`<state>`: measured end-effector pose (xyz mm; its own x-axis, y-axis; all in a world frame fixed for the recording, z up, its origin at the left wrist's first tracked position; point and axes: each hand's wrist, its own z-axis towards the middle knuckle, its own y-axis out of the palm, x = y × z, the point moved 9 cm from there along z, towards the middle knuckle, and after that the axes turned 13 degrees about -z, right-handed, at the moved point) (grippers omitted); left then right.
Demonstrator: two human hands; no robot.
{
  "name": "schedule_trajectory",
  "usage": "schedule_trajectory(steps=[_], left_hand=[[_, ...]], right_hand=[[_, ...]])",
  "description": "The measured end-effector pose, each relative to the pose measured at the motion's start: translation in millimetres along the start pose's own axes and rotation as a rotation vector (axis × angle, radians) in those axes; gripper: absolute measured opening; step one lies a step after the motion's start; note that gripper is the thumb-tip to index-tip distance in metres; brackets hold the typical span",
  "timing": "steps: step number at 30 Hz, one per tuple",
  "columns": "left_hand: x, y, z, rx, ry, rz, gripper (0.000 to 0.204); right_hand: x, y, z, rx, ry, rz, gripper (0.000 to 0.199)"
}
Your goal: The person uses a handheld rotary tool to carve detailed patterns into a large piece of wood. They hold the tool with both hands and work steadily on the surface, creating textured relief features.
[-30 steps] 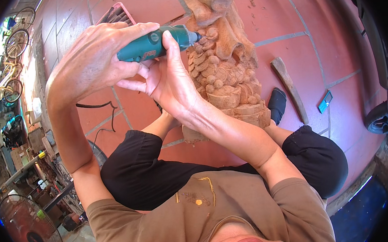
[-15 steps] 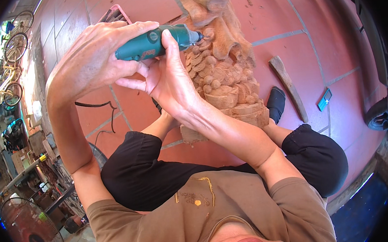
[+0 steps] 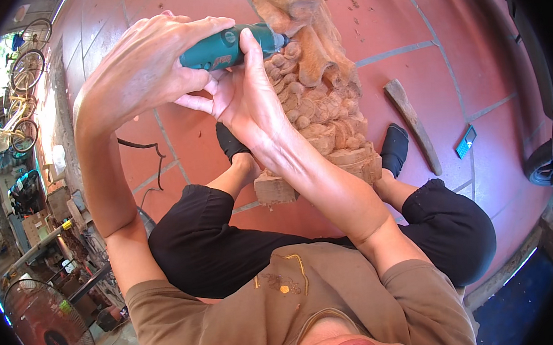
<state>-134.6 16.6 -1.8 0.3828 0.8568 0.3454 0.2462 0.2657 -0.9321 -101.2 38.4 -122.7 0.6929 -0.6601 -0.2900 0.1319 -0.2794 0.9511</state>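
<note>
A green rotary tool (image 3: 215,50) with a grey nose lies across both my hands, its tip close against a carved wooden sculpture (image 3: 327,114). My left hand (image 3: 147,63) is wrapped round the rear of the tool. From beneath, my right hand (image 3: 246,101) supports the front part, thumb pressed along its side. The sculpture stands between my feet, with rounded, bead-like carving low down and smooth folds above. Whether the bit touches the wood cannot be made out.
To the right, a wooden stick (image 3: 412,126) and a small blue phone-like device (image 3: 465,141) lie on the red tiled floor (image 3: 404,74). A dark cable (image 3: 149,145) runs at the left, beyond which are a fan (image 3: 54,335) and bicycles (image 3: 26,71). A wheel (image 3: 541,163) stands far right.
Both hands and the rotary tool have shifted a little up and to the right, bringing the tip to a slightly higher spot on the sculpture. The grip looks the same.
</note>
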Motion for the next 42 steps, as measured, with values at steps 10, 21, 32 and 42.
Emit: schedule_trajectory(steps=[10, 21, 32, 42], left_hand=[[9, 3, 11, -0.044, -0.057, 0.092, 0.068], [14, 3, 9, -0.060, -0.042, 0.128, 0.069], [25, 3, 8, -0.051, -0.050, 0.094, 0.058], [28, 4, 3, -0.101, -0.130, 0.067, 0.072]], right_hand=[[-10, 1, 4, -0.063, -0.076, 0.036, 0.067], [-12, 4, -3, -0.035, -0.091, 0.049, 0.062], [-7, 2, -8, 0.041, -0.073, 0.045, 0.058], [-10, 8, -20, 0.112, -0.083, -0.011, 0.066]])
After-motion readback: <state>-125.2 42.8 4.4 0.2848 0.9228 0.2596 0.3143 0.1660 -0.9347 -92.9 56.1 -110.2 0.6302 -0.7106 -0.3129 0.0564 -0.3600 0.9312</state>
